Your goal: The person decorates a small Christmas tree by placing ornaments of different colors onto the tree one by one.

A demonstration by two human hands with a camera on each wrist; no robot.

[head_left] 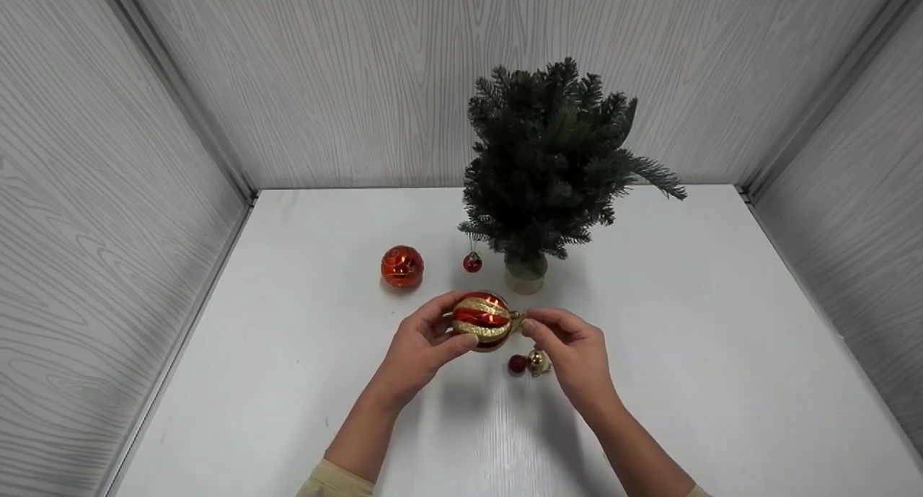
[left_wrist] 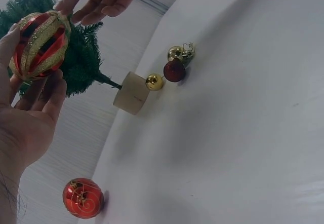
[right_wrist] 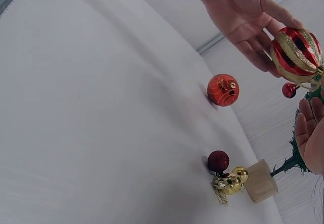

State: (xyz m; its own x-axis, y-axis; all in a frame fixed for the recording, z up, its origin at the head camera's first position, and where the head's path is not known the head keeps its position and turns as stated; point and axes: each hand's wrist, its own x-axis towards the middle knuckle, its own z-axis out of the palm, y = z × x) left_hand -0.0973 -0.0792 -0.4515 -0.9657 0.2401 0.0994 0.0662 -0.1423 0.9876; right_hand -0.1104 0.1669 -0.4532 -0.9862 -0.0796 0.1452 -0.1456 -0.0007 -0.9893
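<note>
My left hand grips a large red Christmas ball with glittery gold stripes, fingers behind and thumb in front, raised above the table. At its gold cap on the right, my right hand pinches the hanging loop between thumb and forefinger. Behind both hands stands a small artificial Christmas tree on a round wooden base. One small red ball hangs from its lower left branch. Below the striped ball, a small dark red ball and several small gold balls lie clustered on the table.
A shiny red-orange ball with swirl lines rests on the white table, left of the tree. Grey wood-grain panels enclose the table at the back and both sides. One branch juts out at the tree's right.
</note>
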